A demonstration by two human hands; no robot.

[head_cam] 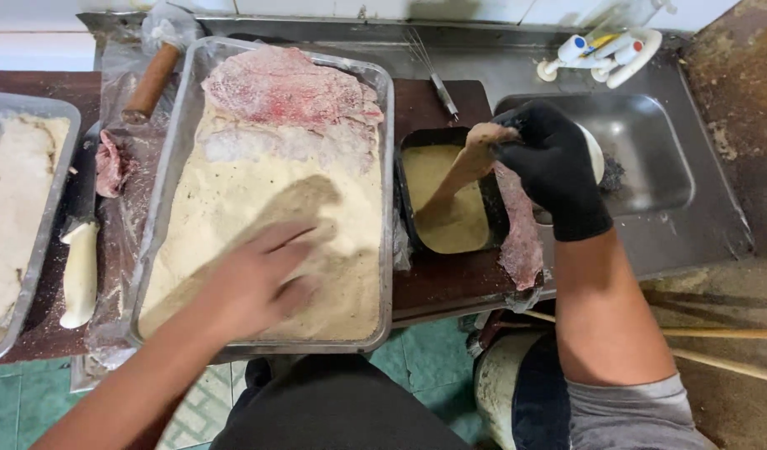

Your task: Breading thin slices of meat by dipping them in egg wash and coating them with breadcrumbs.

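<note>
Overhead, the stainless counter [483, 62] with its sink basin [650, 154] at the right took up most of the view, with a dark wooden board [437, 283] laid over it. The big metal tray [162, 212] sat in the middle, filled with pale breadcrumbs [233, 192], and breaded cutlets [287, 87] were piled at its far end. A second metal tray [46, 233] with coated pieces was cut off at the left edge. The left hand [254, 279], bare, lay flat and blurred on the crumbs at the near part of the big tray, fingers spread, gripping nothing that I could tell. The right hand [554, 167], in a black glove, was closed on a thin meat slice [462, 171] and held it up by its top end over the small black dish [412, 200] of yellowish egg wash [454, 229], with the lower end of the slice dipping into the liquid. Another raw slice [521, 233] hung over the dish's right rim onto the board. A knife with a white handle [79, 271] lay between the two trays, a raw meat scrap [110, 162] just beyond it. A wooden-handled tool [150, 83] wrapped in plastic lay at the far left, and a whisk [433, 75] lay behind the dish.
</note>
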